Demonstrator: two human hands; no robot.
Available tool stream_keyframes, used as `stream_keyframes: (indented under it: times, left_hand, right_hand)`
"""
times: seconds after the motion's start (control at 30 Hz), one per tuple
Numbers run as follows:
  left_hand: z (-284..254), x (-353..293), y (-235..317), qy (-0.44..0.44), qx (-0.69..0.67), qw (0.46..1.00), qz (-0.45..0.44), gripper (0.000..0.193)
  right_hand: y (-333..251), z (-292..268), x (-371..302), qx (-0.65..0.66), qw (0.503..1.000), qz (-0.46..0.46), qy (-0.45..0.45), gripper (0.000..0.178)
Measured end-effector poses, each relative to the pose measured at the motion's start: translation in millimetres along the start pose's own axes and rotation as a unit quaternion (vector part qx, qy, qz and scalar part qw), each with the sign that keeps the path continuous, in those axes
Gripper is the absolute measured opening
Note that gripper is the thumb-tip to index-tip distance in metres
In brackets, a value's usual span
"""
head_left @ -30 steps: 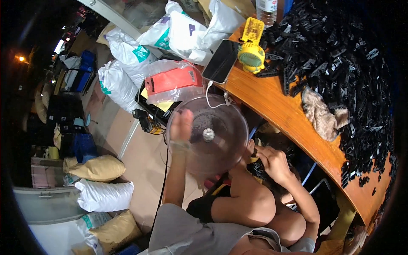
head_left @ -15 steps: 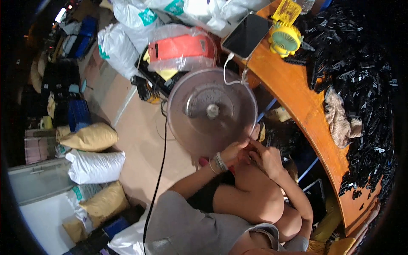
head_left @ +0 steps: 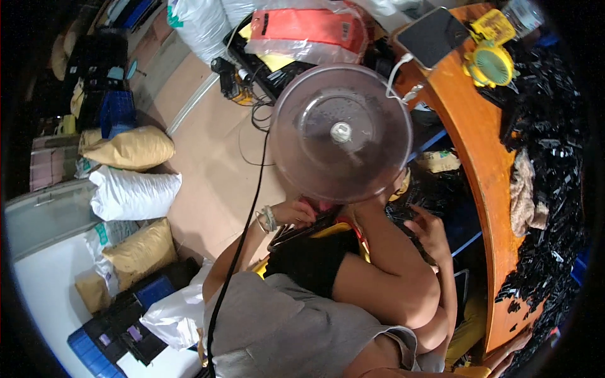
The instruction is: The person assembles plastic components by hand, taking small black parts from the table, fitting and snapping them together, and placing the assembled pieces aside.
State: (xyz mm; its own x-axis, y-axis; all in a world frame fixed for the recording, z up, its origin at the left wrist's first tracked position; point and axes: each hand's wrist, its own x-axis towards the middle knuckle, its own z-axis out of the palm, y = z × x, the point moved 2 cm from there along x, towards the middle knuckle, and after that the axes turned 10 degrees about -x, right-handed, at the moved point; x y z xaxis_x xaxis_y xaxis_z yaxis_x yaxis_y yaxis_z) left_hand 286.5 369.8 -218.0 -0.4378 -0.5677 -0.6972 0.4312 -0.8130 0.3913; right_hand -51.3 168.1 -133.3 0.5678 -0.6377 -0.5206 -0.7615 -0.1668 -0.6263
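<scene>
My left hand (head_left: pixel 295 213), with bracelets at the wrist, is low beside my leg, below the translucent round basin (head_left: pixel 315 170). Its fingers are curled next to a pinkish-red thing (head_left: pixel 322 206) and the edge of a dark tray-like thing (head_left: pixel 302 230); what they grip, if anything, is hidden. On the other side of my bent leg, my right hand (head_left: pixel 430 232) is raised with its fingers apart and slightly bent. Nothing shows in it. Behind that hand lies a dark heap of small pieces (head_left: pixel 428 205).
A curved orange-brown table (head_left: pixel 469 138) runs along the right, bearing many black plastic pieces (head_left: pixel 554 170), a cloth (head_left: pixel 522 195), a phone (head_left: pixel 433 36) and a yellow fan (head_left: pixel 491 65). Filled sacks (head_left: pixel 135 194) stand left. A black cable (head_left: pixel 249 233) crosses in front. Another hand (head_left: pixel 513 349) shows lower right.
My hands were together at my knee and are now apart: the left has gone down to the left, the right outward to the right. The whole view has also shifted.
</scene>
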Motion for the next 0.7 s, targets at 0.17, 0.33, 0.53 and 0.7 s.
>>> stream_keyframes:
  times: [0.17, 0.33, 0.53, 0.7]
  left_hand:
    - [-135, -24, -89, 0.355, 0.011, 0.934, -0.021, 0.021]
    - [-148, -17, -118, 0.391, 0.034, 0.916, -0.084, 0.023]
    - [-89, 3, -73, 0.118, -0.025, 0.992, -0.022, 0.014]
    - [-8, 13, -8, -0.041, 0.029, 0.999, -0.005, 0.016]
  right_hand:
    - [65, 4, -27, 0.007, 0.992, 0.111, -0.060, 0.043]
    - [48, 14, -51, 0.094, 0.988, 0.113, -0.048, 0.037]
    - [35, 12, -94, 0.250, 0.961, 0.103, 0.064, 0.031]
    - [53, 17, -119, 0.212, 0.942, 0.209, 0.154, 0.026]
